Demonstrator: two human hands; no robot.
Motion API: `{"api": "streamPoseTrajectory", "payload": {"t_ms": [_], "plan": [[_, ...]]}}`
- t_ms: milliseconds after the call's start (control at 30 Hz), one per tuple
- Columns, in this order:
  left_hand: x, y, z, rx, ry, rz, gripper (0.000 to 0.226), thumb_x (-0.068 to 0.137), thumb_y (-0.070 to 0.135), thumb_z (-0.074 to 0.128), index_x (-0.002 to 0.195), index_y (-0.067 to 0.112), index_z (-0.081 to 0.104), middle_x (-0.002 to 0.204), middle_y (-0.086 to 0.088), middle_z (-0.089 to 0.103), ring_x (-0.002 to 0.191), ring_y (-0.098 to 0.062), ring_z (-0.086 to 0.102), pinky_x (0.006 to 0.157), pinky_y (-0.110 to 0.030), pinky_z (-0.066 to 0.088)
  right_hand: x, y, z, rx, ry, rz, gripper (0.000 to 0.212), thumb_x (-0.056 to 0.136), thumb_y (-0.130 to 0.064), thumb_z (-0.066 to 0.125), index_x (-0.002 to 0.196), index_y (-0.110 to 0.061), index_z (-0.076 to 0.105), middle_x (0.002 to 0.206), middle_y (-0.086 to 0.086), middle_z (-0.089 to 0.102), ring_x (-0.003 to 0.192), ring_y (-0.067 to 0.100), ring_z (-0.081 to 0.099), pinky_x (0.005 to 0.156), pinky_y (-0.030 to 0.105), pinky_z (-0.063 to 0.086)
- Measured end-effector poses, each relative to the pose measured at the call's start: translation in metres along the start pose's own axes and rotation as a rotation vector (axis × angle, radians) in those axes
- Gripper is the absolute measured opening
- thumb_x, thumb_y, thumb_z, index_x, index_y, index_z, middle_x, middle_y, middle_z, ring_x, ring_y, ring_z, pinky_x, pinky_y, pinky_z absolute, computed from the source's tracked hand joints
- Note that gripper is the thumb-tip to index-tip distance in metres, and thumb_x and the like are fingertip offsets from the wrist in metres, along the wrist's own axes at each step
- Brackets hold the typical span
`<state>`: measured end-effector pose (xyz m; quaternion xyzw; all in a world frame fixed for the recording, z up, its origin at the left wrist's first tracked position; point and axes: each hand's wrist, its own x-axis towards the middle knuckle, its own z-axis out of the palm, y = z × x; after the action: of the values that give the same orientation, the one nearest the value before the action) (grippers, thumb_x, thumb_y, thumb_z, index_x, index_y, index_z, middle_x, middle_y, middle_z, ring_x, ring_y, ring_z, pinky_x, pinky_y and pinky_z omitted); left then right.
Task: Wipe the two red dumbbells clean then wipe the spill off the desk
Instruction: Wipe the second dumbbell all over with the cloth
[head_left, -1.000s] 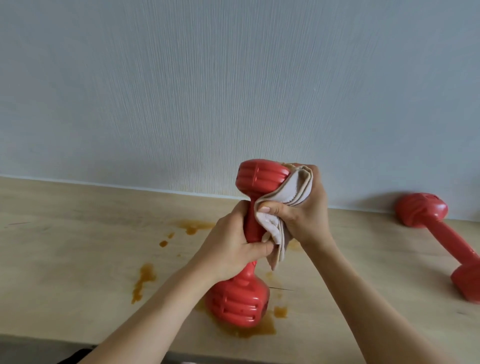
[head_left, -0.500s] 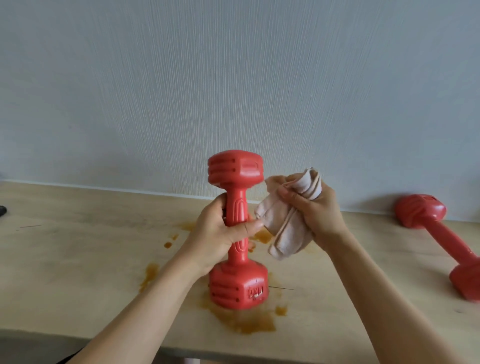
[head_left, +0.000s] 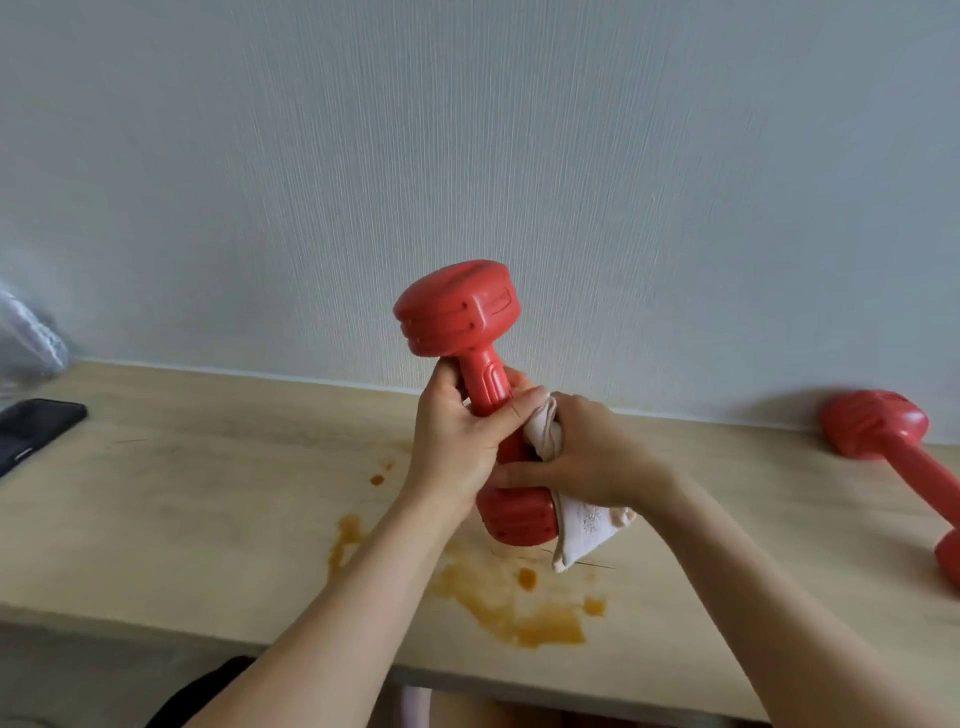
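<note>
Wiping the first dumbbell (head_left: 457, 317) is the step in hand, as I read it. My left hand (head_left: 457, 441) has its grip wrapped round the handle, holding the dumbbell tilted above the spill (head_left: 519, 608), off the tabletop (head_left: 182, 509). My right hand (head_left: 587, 457) has its grip closed on the cloth (head_left: 582, 525), pressing it against the lower head and the bottom of the handle; a loose corner hangs toward the spill. The second dumbbell (head_left: 893, 452) lies well right of the spill, against the wall. Next, I judge, I should work the cloth round the lower head, then set this one down away from the spill so it stays clean, and fetch the other.
</note>
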<state>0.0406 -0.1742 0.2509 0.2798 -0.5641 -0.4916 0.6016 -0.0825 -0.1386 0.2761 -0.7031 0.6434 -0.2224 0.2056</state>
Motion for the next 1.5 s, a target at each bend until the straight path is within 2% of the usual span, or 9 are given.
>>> {"api": "streamPoseTrajectory", "payload": {"t_ms": [167, 367, 500, 667, 767, 967, 1200, 1367, 1500], "plan": [[-0.003, -0.004, -0.001, 0.019, -0.043, -0.039, 0.036, 0.061, 0.017, 0.084, 0.085, 0.029, 0.061, 0.081, 0.007, 0.069, 0.084, -0.016, 0.067, 0.086, -0.042, 0.053, -0.001, 0.007, 0.015, 0.16, 0.187, -0.022, 0.03, 0.057, -0.029, 0.083, 0.075, -0.015, 0.065, 0.067, -0.005, 0.064, 0.065, 0.013, 0.062, 0.066, 0.034, 0.053], [0.003, 0.008, -0.013, 0.034, -0.404, -0.059, 0.039, 0.064, 0.003, 0.076, 0.096, 0.021, 0.062, 0.091, 0.021, 0.071, 0.094, 0.002, 0.063, 0.086, -0.019, 0.046, 0.002, 0.033, 0.0, -0.043, 0.511, -0.268, 0.026, 0.056, -0.028, 0.084, 0.075, -0.018, 0.069, 0.088, -0.02, 0.062, 0.098, 0.018, 0.054, 0.068, 0.041, 0.05], [0.013, 0.012, -0.035, 0.137, -0.299, -0.299, 0.016, 0.074, 0.008, 0.068, 0.074, 0.023, 0.073, 0.075, 0.012, 0.07, 0.07, 0.001, 0.062, 0.074, -0.021, 0.051, 0.006, 0.055, -0.017, -0.349, 0.717, -0.476, 0.017, 0.072, -0.034, 0.064, 0.074, -0.018, 0.069, 0.106, -0.012, 0.068, 0.104, 0.024, 0.056, 0.069, 0.039, 0.049], [0.044, 0.009, -0.034, 0.129, -0.699, -0.843, 0.058, 0.074, 0.051, 0.066, 0.107, 0.003, 0.062, 0.108, -0.016, 0.067, 0.099, -0.028, 0.065, 0.086, -0.036, 0.055, 0.003, 0.063, -0.021, -0.607, 0.714, -0.705, 0.008, 0.075, -0.021, 0.071, 0.072, -0.017, 0.066, 0.109, -0.008, 0.068, 0.109, 0.026, 0.053, 0.081, 0.04, 0.044], [0.037, 0.007, -0.012, 0.167, -0.97, -0.909, 0.052, 0.079, 0.044, 0.061, 0.111, 0.003, 0.058, 0.107, -0.016, 0.063, 0.097, -0.027, 0.065, 0.082, -0.037, 0.055, 0.001, 0.061, -0.012, -0.634, 0.689, -0.831, 0.008, 0.08, -0.019, 0.068, 0.073, -0.017, 0.066, 0.1, -0.007, 0.069, 0.109, 0.026, 0.055, 0.093, 0.038, 0.039], [0.018, -0.009, 0.002, 0.101, -0.73, -0.848, 0.075, 0.037, 0.036, 0.093, 0.098, 0.007, 0.059, 0.082, -0.005, 0.065, 0.074, -0.018, 0.063, 0.072, -0.037, 0.058, 0.005, 0.065, -0.009, -0.663, 0.584, -0.796, 0.022, 0.084, -0.032, 0.053, 0.085, -0.019, 0.071, 0.11, -0.007, 0.067, 0.117, 0.025, 0.048, 0.097, 0.037, 0.036], [0.025, 0.006, 0.008, 0.118, -0.481, -0.683, 0.035, 0.069, 0.029, 0.073, 0.087, 0.009, 0.051, 0.067, -0.004, 0.049, 0.057, -0.015, 0.05, 0.059, -0.031, 0.045, -0.013, 0.069, -0.036, -0.06, 0.649, -0.469, 0.07, 0.066, 0.004, 0.069, 0.127, -0.028, 0.055, 0.139, -0.01, 0.039, 0.108, 0.016, 0.055, 0.08, 0.036, 0.053], [0.024, 0.011, 0.012, 0.107, -0.202, -0.557, 0.018, 0.081, 0.008, 0.068, 0.069, 0.012, 0.055, 0.054, -0.002, 0.05, 0.051, -0.015, 0.047, 0.054, -0.027, 0.042, -0.019, 0.066, -0.045, 0.737, 0.635, -0.185, 0.032, 0.073, -0.014, 0.071, 0.099, -0.02, 0.053, 0.089, 0.017, 0.063, 0.071, 0.028, 0.066, 0.067, 0.046, 0.056], [0.01, 0.001, 0.012, 0.051, -0.047, -0.478, 0.024, 0.077, 0.009, 0.07, 0.059, 0.012, 0.055, 0.047, 0.0, 0.047, 0.044, -0.015, 0.042, 0.048, -0.024, 0.037, -0.02, 0.058, -0.035, 1.296, 0.475, -0.038, 0.022, 0.076, 0.002, 0.067, 0.097, 0.004, 0.064, 0.095, 0.024, 0.068, 0.092, 0.038, 0.066, 0.084, 0.049, 0.052]]}}
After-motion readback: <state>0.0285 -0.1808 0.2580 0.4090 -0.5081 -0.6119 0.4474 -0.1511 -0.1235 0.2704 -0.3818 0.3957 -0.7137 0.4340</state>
